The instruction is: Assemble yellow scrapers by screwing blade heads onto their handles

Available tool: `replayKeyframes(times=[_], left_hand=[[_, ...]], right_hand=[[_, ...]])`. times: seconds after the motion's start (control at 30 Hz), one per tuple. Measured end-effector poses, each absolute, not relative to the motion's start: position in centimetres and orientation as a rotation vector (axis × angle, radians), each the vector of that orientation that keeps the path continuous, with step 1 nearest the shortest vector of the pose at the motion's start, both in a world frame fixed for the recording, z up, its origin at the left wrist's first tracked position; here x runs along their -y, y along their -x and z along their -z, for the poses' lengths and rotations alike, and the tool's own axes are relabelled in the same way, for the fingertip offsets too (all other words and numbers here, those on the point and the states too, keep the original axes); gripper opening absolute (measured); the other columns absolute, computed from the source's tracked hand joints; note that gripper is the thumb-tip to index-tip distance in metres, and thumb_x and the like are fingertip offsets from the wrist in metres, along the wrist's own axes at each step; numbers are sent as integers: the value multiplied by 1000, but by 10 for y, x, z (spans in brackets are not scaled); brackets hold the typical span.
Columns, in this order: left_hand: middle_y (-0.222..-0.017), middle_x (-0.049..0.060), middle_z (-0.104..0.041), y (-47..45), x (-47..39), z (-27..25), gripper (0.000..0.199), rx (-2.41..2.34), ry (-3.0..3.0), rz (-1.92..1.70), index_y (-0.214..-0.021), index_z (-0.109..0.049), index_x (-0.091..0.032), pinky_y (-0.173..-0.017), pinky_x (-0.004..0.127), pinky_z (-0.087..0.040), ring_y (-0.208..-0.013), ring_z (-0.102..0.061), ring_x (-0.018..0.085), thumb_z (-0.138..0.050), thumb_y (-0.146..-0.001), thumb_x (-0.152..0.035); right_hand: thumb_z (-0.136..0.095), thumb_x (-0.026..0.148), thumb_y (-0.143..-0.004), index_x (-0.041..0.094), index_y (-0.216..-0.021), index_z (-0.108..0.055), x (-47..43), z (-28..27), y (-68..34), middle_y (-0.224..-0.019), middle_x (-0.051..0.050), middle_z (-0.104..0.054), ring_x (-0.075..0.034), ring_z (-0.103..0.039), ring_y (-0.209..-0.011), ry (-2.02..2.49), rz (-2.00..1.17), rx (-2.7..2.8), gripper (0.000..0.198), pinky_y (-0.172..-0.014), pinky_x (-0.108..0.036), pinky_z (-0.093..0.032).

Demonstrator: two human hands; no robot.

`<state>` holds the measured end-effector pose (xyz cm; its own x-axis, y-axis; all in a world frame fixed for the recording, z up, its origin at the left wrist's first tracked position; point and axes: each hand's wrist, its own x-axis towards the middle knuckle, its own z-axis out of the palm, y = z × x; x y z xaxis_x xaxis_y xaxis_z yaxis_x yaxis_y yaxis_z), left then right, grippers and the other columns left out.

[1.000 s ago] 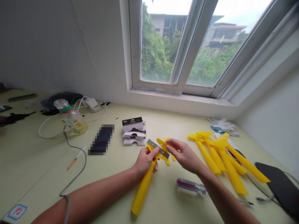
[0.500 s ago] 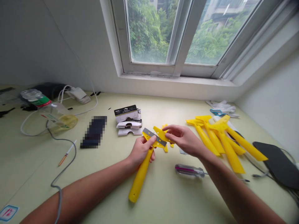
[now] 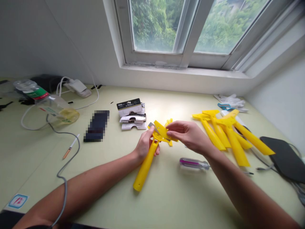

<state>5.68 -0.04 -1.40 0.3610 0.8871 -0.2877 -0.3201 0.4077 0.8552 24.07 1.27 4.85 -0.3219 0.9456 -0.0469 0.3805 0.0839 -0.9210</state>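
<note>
My left hand (image 3: 144, 143) is closed round the head end of a yellow scraper (image 3: 145, 168), whose handle points down toward me. A grey metal blade (image 3: 152, 125) lies across the scraper's head, partly covered. Between the thumb and fingers of my right hand (image 3: 187, 135) is a flat yellow cover plate (image 3: 160, 128) with small holes, held over the blade. More yellow plates (image 3: 169, 122) lie on the table just behind, partly hidden by my hands. Below my right hand rests a screwdriver (image 3: 193, 163) with a clear and purple handle; my forearm hides part of its shaft.
Several yellow scraper handles (image 3: 234, 143) are piled at the right, near white gloves (image 3: 232, 102) and a black device (image 3: 282, 157). Small boxes (image 3: 130, 108) stand behind my left hand. Leftward are a pixelated dark object (image 3: 97, 125), a utility pen-like tool (image 3: 71, 147), a bottle (image 3: 56, 108) and a grey cable (image 3: 64, 175).
My right hand has brought the yellow cover plate down and left over the scraper's head, so it now covers much of the blade. The camera view has tilted slightly downward.
</note>
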Motion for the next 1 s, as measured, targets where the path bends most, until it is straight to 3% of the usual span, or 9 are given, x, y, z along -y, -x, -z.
replayKeyframes(times=[0.23,0.37,0.6,0.7,0.83,1.0], left_hand=[[-51,-4,-46,-58,2,10,44,-874,-883,-924,-78,-48,-17,-34,20,-36,-37,-50,11,-54,-84,-60],[-53,-6,-45,-60,4,8,42,-885,-945,-926,-75,-45,-18,-34,19,-34,-35,-49,9,-65,-79,-55],[-47,-6,-45,-59,4,10,37,-886,-970,-898,-74,-48,-17,-34,20,-34,-33,-47,10,-62,-81,-50],[-43,-5,-45,-57,3,11,37,-879,-948,-891,-70,-45,-18,-34,20,-33,-33,-46,11,-60,-83,-50],[-44,-3,-47,-56,1,11,35,-866,-907,-887,-72,-48,-17,-35,21,-34,-35,-48,11,-58,-83,-49],[-45,-3,-49,-56,2,11,33,-871,-870,-935,-74,-49,-16,-36,21,-34,-35,-47,11,-56,-83,-47]], right_hand=[[-65,30,-82,21,-84,-73,-4,-43,-229,-75,-2,-73,-14,-63,-65,1386,-842,1988,13,-63,-27,-48],[-66,33,-83,22,-78,-72,-6,-40,-228,-72,-2,-70,-15,-58,-69,1390,-598,2114,13,-67,-29,-43],[-70,45,-78,20,-81,-64,-15,-32,-232,-80,-2,-64,-14,-54,-71,1380,-715,2102,26,-65,-27,-41],[-61,41,-85,20,-87,-64,-24,-35,-245,-84,-3,-68,-14,-58,-72,1386,-783,2039,21,-66,-28,-44],[-56,32,-87,19,-90,-68,-37,-29,-264,-88,-5,-71,-16,-61,-74,1497,-618,2045,18,-69,-30,-46],[-53,24,-89,20,-91,-71,-45,-17,-258,-96,-7,-72,-20,-61,-92,1420,-448,2288,19,-83,-35,-45]])
